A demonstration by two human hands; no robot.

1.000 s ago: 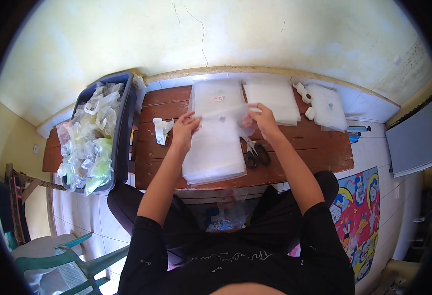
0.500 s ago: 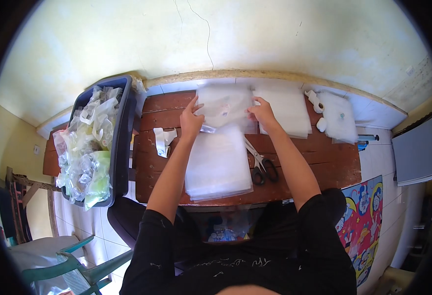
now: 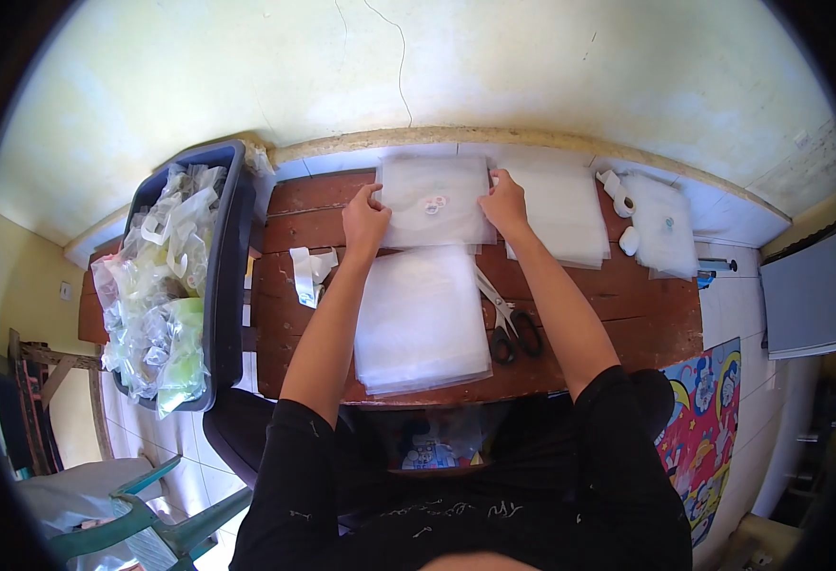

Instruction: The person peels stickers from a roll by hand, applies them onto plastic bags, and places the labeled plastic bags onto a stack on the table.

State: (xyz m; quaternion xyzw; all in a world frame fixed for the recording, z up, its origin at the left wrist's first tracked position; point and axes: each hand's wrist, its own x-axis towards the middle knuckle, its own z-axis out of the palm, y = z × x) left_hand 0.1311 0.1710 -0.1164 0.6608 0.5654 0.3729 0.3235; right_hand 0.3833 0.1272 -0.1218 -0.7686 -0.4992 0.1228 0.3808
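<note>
Head view: the near pile [image 3: 421, 319] of clear plastic lies flat on the red wooden counter [image 3: 641, 328]. Directly beyond the near pile, and meeting its far edge, lies the far pile [image 3: 432, 190], with a small red-and-white label [image 3: 434, 205] showing; whether the two overlap, I cannot tell. Both hands are beyond the near pile, one at each side of the far pile. The left hand [image 3: 366, 217] has its fingers curled, a small gap beside the thumb, at the left edge; the right hand [image 3: 504, 206] has its fingers bent at the right edge. Whether either pinches the plastic or merely touches it, I cannot tell. Just right of the near pile are the scissors [image 3: 506, 324], black handles nearer the person. Beyond and right of the near pile lie the middle pile [image 3: 559, 219], then white rolls [image 3: 618, 195] and the right pile [image 3: 663, 228]. Left of the near pile is a white strip [image 3: 305, 274]; farther left stands the tub [image 3: 226, 305], filled with crumpled plastic [image 3: 170, 285].
</note>
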